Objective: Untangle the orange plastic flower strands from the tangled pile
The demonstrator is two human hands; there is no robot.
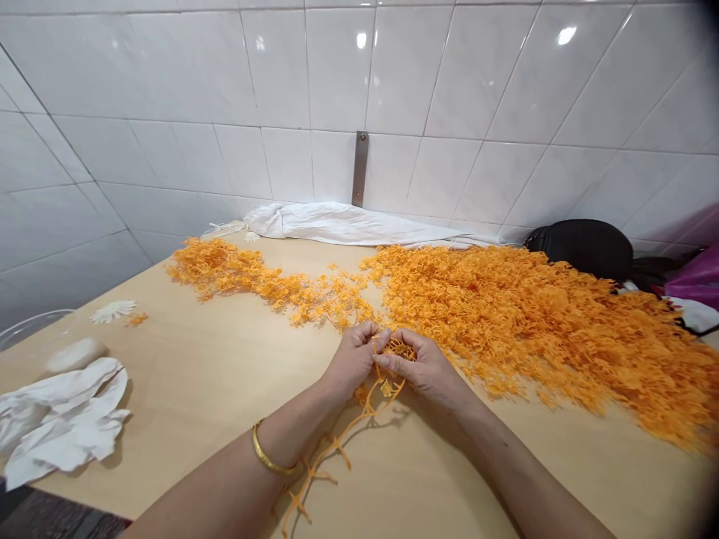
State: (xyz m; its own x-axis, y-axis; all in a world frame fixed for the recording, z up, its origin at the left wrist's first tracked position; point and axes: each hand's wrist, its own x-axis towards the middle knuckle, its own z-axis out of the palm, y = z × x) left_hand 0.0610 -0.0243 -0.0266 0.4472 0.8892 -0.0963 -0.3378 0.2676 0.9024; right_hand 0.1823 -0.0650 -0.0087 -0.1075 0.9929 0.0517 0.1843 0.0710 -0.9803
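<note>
My left hand pinches an orange plastic sprig with its thumb and fingertips, at the middle of the table. Close against it, my right hand has its thumb and fingers closed round more of the same orange plastic. A thin branching orange stem trails down from between my hands toward the table's front edge. The fingers partly hide the held pieces, so where they join cannot be seen. Just beyond my hands a band of orange sprigs runs left, and a large heap of them spreads right.
Crumpled white paper and a whitish rounded lump lie on the left, near a white petalled piece. White cloth lines the tiled wall. A black case and a purple bag stand at the far right.
</note>
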